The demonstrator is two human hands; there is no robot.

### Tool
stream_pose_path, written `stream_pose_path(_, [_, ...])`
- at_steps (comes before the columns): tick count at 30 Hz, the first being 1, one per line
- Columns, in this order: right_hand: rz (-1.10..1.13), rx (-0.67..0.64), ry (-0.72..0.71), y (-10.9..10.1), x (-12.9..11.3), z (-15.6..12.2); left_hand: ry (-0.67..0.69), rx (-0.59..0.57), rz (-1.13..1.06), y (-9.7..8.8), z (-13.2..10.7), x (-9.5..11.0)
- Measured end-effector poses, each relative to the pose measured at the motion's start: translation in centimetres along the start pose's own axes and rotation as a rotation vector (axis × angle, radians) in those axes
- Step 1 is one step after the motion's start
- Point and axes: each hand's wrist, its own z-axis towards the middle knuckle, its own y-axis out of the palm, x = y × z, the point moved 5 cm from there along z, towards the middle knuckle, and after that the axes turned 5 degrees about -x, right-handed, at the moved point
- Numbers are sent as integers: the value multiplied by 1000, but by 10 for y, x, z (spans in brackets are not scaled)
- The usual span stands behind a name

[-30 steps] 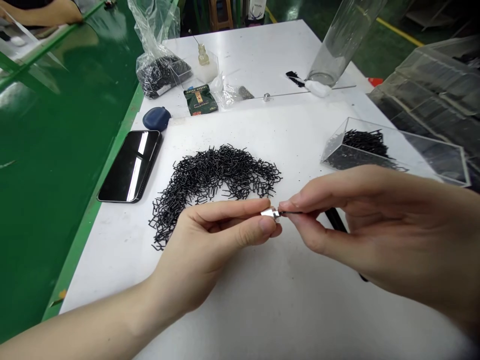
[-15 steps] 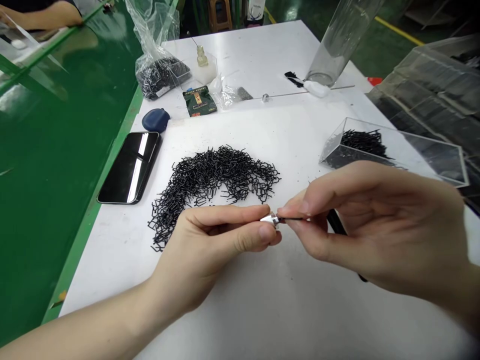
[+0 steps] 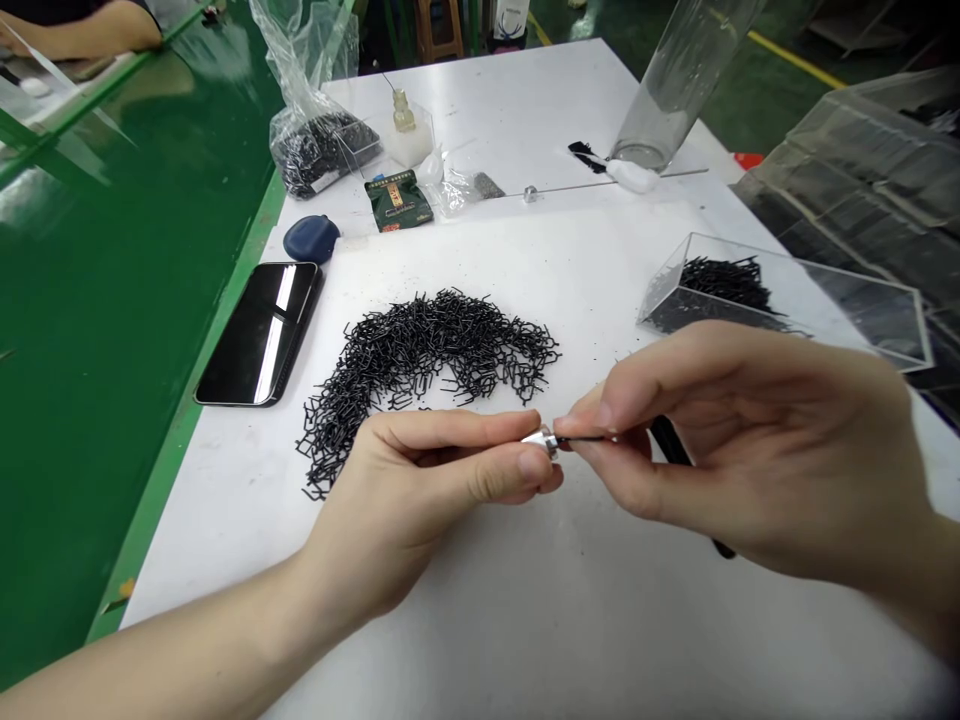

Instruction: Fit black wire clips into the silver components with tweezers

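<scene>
Between thumb and fingers, my left hand (image 3: 442, 480) pinches a small silver metal fitting (image 3: 538, 439). From its right end a thin black wire piece (image 3: 581, 438) sticks out, and my right hand (image 3: 735, 440) pinches that piece with thumb and forefinger. The two hands almost meet above the white table. A black rod-like tool (image 3: 671, 440) shows partly behind my right hand; whether that hand also holds it, I cannot tell. Beyond my left hand spreads a curved heap of small bent black wire pieces (image 3: 450, 335).
A phone (image 3: 259, 335) and a blue case (image 3: 311, 239) lie at the left. Farther back are a plastic bag (image 3: 319, 150) of black pieces, a green packet (image 3: 399, 200) and a tall clear cylinder (image 3: 667, 95). A clear tray (image 3: 892, 320) of black pieces sits right. Another person's arm (image 3: 97, 35) shows top left.
Almost nothing differs. Both hands keep their pinch on the metal fitting and the black wire piece; my right hand has shifted very slightly.
</scene>
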Motion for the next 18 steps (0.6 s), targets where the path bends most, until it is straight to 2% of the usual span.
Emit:
stream_pose_path(9, [4,-36,10,-1,4,0,3,-4,-12,0,-1,-1])
stream_pose_path(18, [-40,-19,38,-3,2,-3,4,-24,-22,1,-1,-2])
